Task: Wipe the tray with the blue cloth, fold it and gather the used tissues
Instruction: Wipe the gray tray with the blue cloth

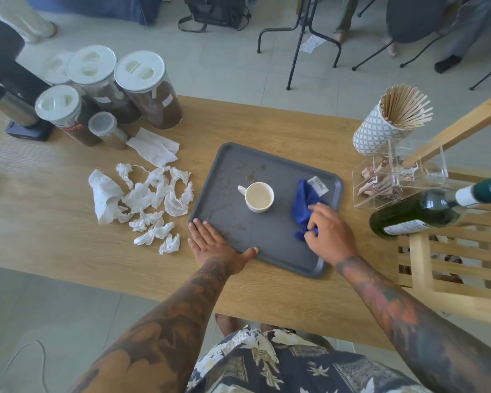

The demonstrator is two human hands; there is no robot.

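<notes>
A grey tray [278, 245] lies on the wooden table, marked with brown liquid streaks. A white cup [259, 197] stands near its middle. The blue cloth [305, 204], bunched with a white label, lies on the tray's right side. My right hand [328, 234] grips the cloth's near end with curled fingers. My left hand [214, 243] rests flat on the tray's near-left corner, fingers straight. Several crumpled white tissues [148, 199] lie scattered on the table left of the tray.
Lidded jars of coffee [145, 89] stand at the back left beside a flat paper napkin [153, 147]. A cup of wooden stirrers [391, 120], a clear sachet box [397, 177] and a green bottle [425, 211] crowd the right. A wooden rack [451, 259] sits at the right edge.
</notes>
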